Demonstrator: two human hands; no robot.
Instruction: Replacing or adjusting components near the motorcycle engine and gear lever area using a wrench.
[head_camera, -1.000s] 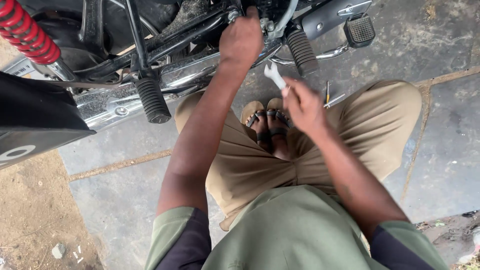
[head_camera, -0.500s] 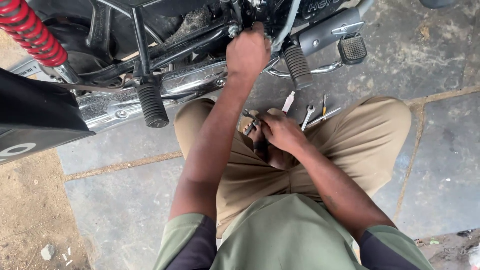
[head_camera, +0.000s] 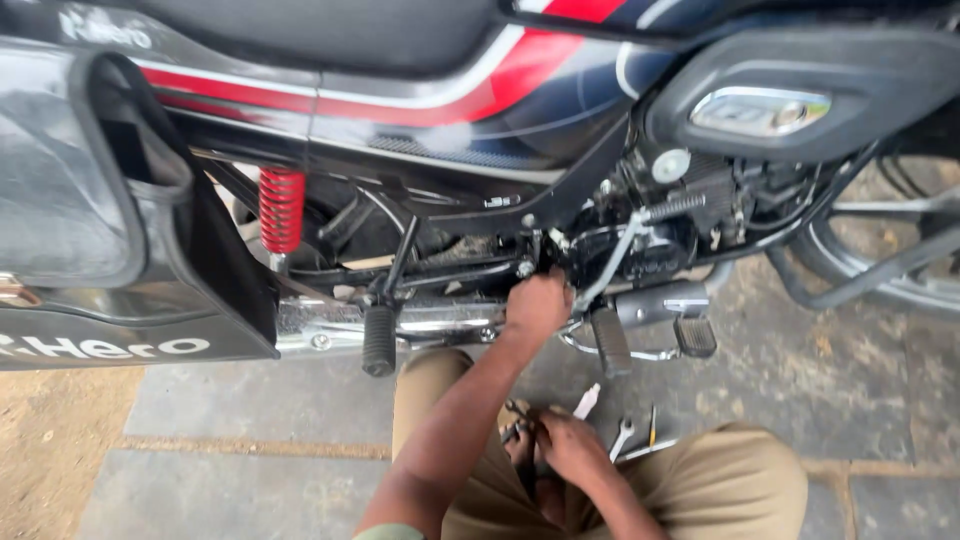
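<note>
Left hand (head_camera: 537, 305) was pressed against the motorcycle's lower frame beside the engine (head_camera: 640, 250), fingers curled narrow around something at the frame; what they gripped could not be told. Just right of those fingers hung the kick lever (head_camera: 608, 340) and rubber footpeg (head_camera: 695, 335); left of them ran the chrome exhaust pipe (head_camera: 330, 325) with the rear footpeg (head_camera: 379, 340) below it. Red shock spring (head_camera: 281, 208) sat well apart to the upper left.

Right hand (head_camera: 570, 447) lay low on the ground between the knees, fingers closed over small metal tools (head_camera: 515, 430) at the sandalled foot; exact grip was hidden by the knuckles. Just right of its fingers lay a white-handled tool (head_camera: 587, 400), a small spanner (head_camera: 621, 437) and a yellow-tipped screwdriver (head_camera: 652, 425), all on the stone paving (head_camera: 250, 410), near but apart from the fingertips.

Versus a second ago: the right hand had dropped from chest height, where it held the white tool up, down to the tool pile; the white tool was now on the ground. Left hand stayed at the same frame spot. Camera had tilted up, so tank, seat and side panel (head_camera: 760, 100) came into view and the torso went out of it. Khaki trousers (head_camera: 720, 480) still framed the tools.
</note>
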